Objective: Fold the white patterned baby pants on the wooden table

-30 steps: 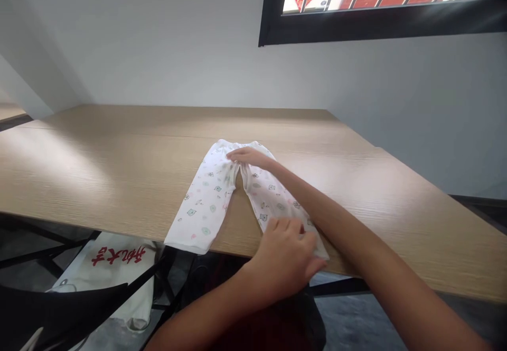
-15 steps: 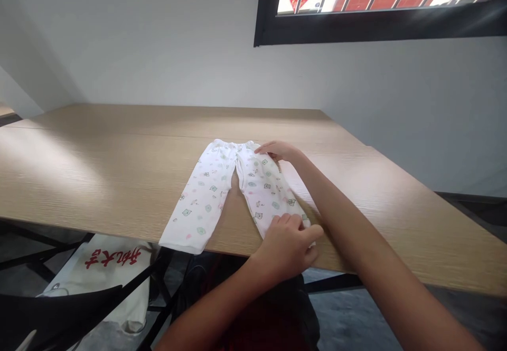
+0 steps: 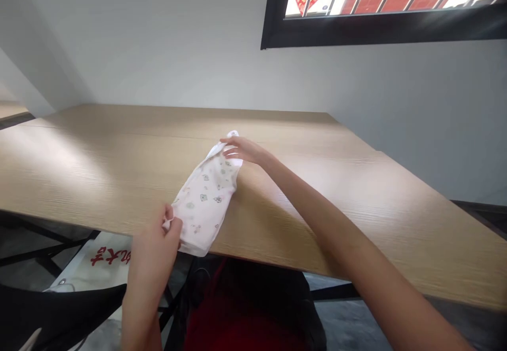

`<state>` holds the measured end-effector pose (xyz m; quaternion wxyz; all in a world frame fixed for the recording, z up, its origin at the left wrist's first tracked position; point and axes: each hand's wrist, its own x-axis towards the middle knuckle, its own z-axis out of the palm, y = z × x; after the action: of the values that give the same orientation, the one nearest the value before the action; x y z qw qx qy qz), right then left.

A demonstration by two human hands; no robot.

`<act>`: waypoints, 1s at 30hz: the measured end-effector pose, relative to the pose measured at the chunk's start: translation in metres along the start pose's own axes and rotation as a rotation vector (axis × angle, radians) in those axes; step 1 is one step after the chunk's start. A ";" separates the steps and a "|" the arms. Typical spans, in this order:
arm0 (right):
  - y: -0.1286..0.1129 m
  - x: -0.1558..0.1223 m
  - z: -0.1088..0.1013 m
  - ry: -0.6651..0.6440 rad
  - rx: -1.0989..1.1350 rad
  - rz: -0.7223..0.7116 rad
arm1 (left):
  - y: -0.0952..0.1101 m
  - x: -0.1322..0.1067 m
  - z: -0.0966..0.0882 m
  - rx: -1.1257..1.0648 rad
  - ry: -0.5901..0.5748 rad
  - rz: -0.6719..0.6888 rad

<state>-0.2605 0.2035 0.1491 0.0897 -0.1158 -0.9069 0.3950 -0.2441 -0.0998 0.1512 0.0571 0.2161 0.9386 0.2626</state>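
A small pair of white patterned trousers [image 3: 206, 197] lies on the wooden table [image 3: 317, 182], folded lengthwise with one leg laid over the other. Its cuffs hang slightly over the table's near edge. My left hand [image 3: 156, 245] pinches the cuff end at the near edge. My right hand [image 3: 240, 149] grips the waistband at the far end, fingers curled on the cloth.
A white bag with red characters [image 3: 106, 258] sits on the floor under the table at the left, beside a black chair [image 3: 51, 308]. A grey wall and a black-framed window [image 3: 380, 23] stand behind the table.
The trousers lay flat with both legs spread. My hands have carried the right leg over onto the left one, both hands moving left with the cloth.
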 end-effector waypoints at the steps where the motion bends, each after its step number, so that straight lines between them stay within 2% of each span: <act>1: -0.005 0.007 0.011 -0.030 -0.076 0.019 | -0.007 0.005 -0.001 0.062 -0.047 -0.009; 4: -0.013 0.020 0.039 -0.070 -0.171 0.060 | -0.017 0.016 0.001 0.217 -0.181 0.044; 7: -0.009 0.020 0.052 -0.045 -0.277 0.081 | -0.011 0.014 0.007 0.310 -0.272 0.148; 9: 0.000 0.013 0.048 -0.041 -0.325 0.090 | -0.001 0.004 0.011 0.331 -0.344 0.238; 13: 0.017 -0.015 0.025 -0.084 -0.383 0.099 | 0.021 -0.017 0.022 0.316 -0.481 0.441; 14: 0.019 -0.024 0.018 -0.108 -0.387 0.094 | 0.027 -0.017 0.024 0.310 -0.486 0.478; 16: 0.019 -0.044 0.009 -0.166 -0.352 0.056 | 0.041 -0.002 0.029 0.325 -0.399 0.527; 19: 0.014 -0.070 0.005 -0.264 -0.239 -0.076 | 0.065 0.044 0.039 0.376 -0.184 0.634; 21: 0.013 -0.077 0.008 -0.310 -0.206 -0.164 | 0.079 0.069 0.049 0.385 -0.186 0.712; 22: 0.014 -0.076 0.010 -0.305 -0.230 -0.181 | 0.083 0.073 0.055 0.389 -0.220 0.734; 24: 0.023 -0.067 0.012 -0.226 -0.337 -0.146 | 0.085 0.057 0.067 0.406 -0.282 0.746; 27: 0.041 -0.041 0.007 -0.058 -0.484 -0.036 | 0.068 -0.008 0.079 0.438 -0.288 0.752; 28: 0.046 -0.032 0.004 -0.031 -0.500 -0.018 | 0.060 -0.030 0.080 0.436 -0.269 0.760; 30: 0.050 -0.020 -0.002 -0.026 -0.520 -0.014 | 0.043 -0.062 0.075 0.405 -0.332 0.856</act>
<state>-0.2338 0.2324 0.1119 0.0477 -0.1238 -0.9798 0.1494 -0.1557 -0.0580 0.1091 0.0498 0.6276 0.7760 0.0369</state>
